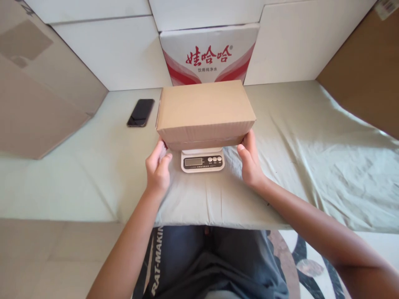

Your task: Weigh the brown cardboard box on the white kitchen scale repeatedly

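A: What do the hands hold?
B: The left hand (158,166) and right hand (249,162) are open, fingers pressed to the two lower ends of a closed cardboard box (204,113) held between them.

A: Where does the box sit?
B: On a small digital scale (202,160) between the hands, on the cloth-covered counter (311,158).

A: Beyond the hands?
B: A dark phone (141,112) lies left of the box; a red-printed white carton (209,56) stands behind it.
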Motion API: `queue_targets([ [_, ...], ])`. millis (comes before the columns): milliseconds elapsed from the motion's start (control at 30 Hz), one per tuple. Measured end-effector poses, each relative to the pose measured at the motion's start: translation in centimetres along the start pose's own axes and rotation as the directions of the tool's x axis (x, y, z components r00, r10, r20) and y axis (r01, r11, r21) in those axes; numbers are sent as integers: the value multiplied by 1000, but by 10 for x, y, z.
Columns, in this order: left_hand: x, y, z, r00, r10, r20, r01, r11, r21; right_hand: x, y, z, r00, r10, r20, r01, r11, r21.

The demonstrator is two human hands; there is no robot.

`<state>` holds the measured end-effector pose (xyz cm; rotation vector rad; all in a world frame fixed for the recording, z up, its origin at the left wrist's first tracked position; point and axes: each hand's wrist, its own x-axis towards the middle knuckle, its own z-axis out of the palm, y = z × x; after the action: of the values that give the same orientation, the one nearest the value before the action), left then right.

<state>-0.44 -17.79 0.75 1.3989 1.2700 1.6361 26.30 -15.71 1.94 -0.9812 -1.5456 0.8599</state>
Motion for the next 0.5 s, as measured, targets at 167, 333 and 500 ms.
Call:
queue_targets([
  [167,1,0,0,1000,17,11,-17,1000,-2,0,1,0,1000,1,-2,-1,1000,-6],
  [333,1,-1,2,999,30,16,-30,1000,4,-1,-1,1,1000,1,-13,-1,1000,9],
  [500,2,-4,-2,983,124,-136,-120,992,39,1,5,-6,996,20,-88,-17,999,40],
])
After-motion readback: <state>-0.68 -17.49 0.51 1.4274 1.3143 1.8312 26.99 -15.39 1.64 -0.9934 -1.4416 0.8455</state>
